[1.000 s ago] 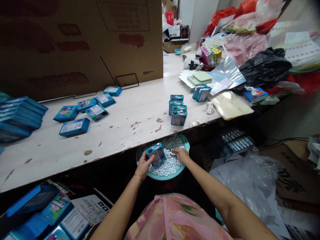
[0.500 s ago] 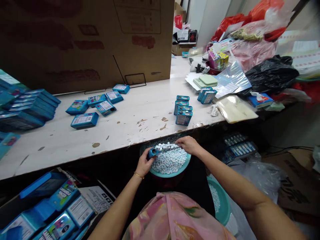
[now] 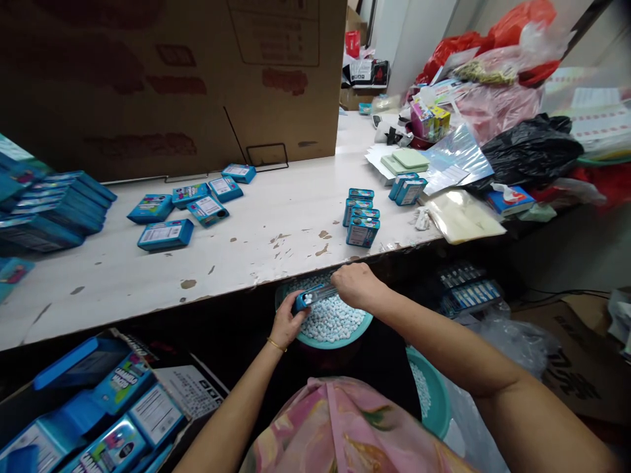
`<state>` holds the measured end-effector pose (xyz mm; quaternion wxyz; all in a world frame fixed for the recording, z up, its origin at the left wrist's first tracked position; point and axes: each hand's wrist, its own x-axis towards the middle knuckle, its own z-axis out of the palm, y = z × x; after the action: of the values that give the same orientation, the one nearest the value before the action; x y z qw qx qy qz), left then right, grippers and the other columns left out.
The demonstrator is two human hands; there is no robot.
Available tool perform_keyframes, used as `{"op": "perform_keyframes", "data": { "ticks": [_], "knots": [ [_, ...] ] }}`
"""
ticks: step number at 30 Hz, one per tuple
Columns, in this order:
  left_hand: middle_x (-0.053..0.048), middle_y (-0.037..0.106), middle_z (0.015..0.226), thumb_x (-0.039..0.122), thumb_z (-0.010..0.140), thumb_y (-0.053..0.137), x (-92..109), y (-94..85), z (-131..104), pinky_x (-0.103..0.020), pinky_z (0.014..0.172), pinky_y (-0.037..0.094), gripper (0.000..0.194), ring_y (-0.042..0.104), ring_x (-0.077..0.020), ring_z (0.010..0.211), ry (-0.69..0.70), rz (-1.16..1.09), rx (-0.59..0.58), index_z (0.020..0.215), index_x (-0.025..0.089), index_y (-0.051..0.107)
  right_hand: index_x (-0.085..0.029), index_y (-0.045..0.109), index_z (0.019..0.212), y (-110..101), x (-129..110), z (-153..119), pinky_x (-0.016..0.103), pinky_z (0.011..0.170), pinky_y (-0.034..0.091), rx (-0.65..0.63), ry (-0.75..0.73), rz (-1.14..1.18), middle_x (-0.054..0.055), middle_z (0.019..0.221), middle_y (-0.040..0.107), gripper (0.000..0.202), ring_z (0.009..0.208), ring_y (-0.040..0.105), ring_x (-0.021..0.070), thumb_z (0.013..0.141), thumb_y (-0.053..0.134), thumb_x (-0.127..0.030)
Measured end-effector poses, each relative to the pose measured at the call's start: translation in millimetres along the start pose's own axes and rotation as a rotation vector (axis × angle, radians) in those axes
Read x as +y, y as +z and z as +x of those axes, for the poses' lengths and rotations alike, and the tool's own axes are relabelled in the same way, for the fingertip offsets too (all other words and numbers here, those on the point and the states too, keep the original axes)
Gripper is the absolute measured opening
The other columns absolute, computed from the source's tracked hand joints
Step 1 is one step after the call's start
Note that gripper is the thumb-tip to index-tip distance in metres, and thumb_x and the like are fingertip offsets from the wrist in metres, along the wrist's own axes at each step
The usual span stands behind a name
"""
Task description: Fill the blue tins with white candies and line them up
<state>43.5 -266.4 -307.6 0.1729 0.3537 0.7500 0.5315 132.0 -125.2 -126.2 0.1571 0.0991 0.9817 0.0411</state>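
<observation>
My left hand (image 3: 288, 320) is closed round a small blue tin (image 3: 302, 301) above the left side of a teal basin (image 3: 363, 326) full of small white and pale blue candies (image 3: 335, 320). My right hand (image 3: 353, 284) is closed on a clear scoop (image 3: 321, 292), whose far end meets the tin's opening. A few white pieces show at that opening. Several blue tins (image 3: 363, 232) stand upright on the white table beyond the basin.
A large cardboard box (image 3: 197, 85) stands on the table (image 3: 276, 243). More blue tins (image 3: 165, 234) lie at the left, others (image 3: 156, 414) in a carton below. A second teal basin (image 3: 440, 401) is low right. Bags (image 3: 532, 148) and papers crowd the table's right.
My right hand has moved left and turned, tipping the scoop toward the tin. The heap of candies that lay on the scoop is mostly gone. My left hand keeps its hold on the tin.
</observation>
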Motion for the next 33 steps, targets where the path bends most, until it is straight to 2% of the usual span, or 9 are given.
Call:
{"op": "perform_keyframes", "data": {
  "ticks": [4,8,12,14,19,22,25,30,33],
  "knots": [
    [-0.005,0.058,0.098,0.026,0.066,0.056,-2,-5.6,-3,-0.034,0.087,0.039,0.035,0.053,-0.0194,0.094,0.007,-0.047,0.014,0.100,0.018,0.053,-0.019,0.062,0.089,6,17,-9,0.032,0.067,0.044,-0.026,0.067,0.037,0.011,0.088,0.064,0.026,0.081,0.059,0.0221,0.076,0.040,-0.016],
    [-0.005,0.058,0.097,0.030,0.066,0.058,-3,-9.3,-9,-0.034,0.086,0.039,0.037,0.053,-0.0189,0.093,-0.036,-0.140,0.029,0.100,0.017,0.052,-0.027,0.061,0.096,23,40,-18,0.029,0.069,0.042,0.043,0.177,0.224,0.004,0.095,0.064,0.032,0.087,0.058,0.0201,0.084,0.034,-0.038],
    [-0.005,0.057,0.099,0.032,0.067,0.058,8,-3.7,-7,-0.033,0.086,0.040,0.040,0.053,-0.0186,0.094,-0.069,-0.286,0.000,0.103,0.017,0.049,-0.030,0.058,0.104,41,49,-21,0.025,0.069,0.041,0.150,0.221,0.473,0.000,0.097,0.064,0.043,0.089,0.056,0.0176,0.070,0.052,-0.054],
    [-0.005,0.057,0.100,0.033,0.068,0.057,18,1.6,-2,-0.033,0.086,0.041,0.042,0.053,-0.0185,0.094,-0.064,-0.352,0.014,0.105,0.017,0.047,-0.029,0.059,0.102,46,47,-21,0.023,0.070,0.040,0.227,0.204,0.566,-0.001,0.095,0.064,0.042,0.086,0.057,0.0162,0.066,0.058,-0.051],
    [-0.005,0.058,0.098,0.033,0.067,0.058,33,15.3,10,-0.033,0.085,0.041,0.040,0.053,-0.0184,0.092,-0.017,-0.384,-0.024,0.103,0.017,0.049,-0.023,0.059,0.098,54,29,-12,0.022,0.071,0.040,0.370,0.184,0.693,-0.001,0.094,0.063,0.027,0.084,0.056,0.0134,0.072,0.054,-0.028],
    [-0.006,0.058,0.098,0.033,0.067,0.059,32,24.1,8,-0.035,0.083,0.042,0.039,0.054,-0.0197,0.091,-0.026,-0.361,-0.111,0.102,0.017,0.051,-0.022,0.057,0.099,57,12,-2,0.023,0.074,0.038,0.337,0.123,0.622,0.001,0.095,0.061,0.029,0.086,0.054,0.0141,0.071,0.051,-0.021],
    [-0.008,0.059,0.098,0.033,0.066,0.060,28,29.0,4,-0.037,0.082,0.043,0.039,0.054,-0.0219,0.092,-0.074,-0.358,-0.113,0.099,0.016,0.053,-0.022,0.057,0.098,57,-3,8,0.024,0.073,0.038,0.272,0.022,0.583,0.002,0.092,0.061,0.029,0.085,0.053,0.0144,0.071,0.049,-0.020],
    [-0.006,0.058,0.104,0.031,0.068,0.059,39,18.7,7,-0.035,0.087,0.041,0.042,0.053,-0.0204,0.096,-0.075,-0.424,-0.109,0.106,0.017,0.049,-0.020,0.055,0.097,50,0,13,0.020,0.070,0.037,0.412,-0.080,0.766,0.000,0.090,0.059,0.025,0.078,0.052,0.0113,0.072,0.050,-0.018],
    [-0.005,0.059,0.100,0.033,0.068,0.058,53,9.2,15,-0.034,0.085,0.042,0.040,0.054,-0.0199,0.092,-0.047,-0.380,-0.131,0.103,0.017,0.051,-0.019,0.055,0.093,42,15,5,0.020,0.067,0.037,0.458,-0.056,0.706,0.000,0.085,0.059,0.022,0.076,0.052,0.0116,0.071,0.052,-0.019]
  ]
}}
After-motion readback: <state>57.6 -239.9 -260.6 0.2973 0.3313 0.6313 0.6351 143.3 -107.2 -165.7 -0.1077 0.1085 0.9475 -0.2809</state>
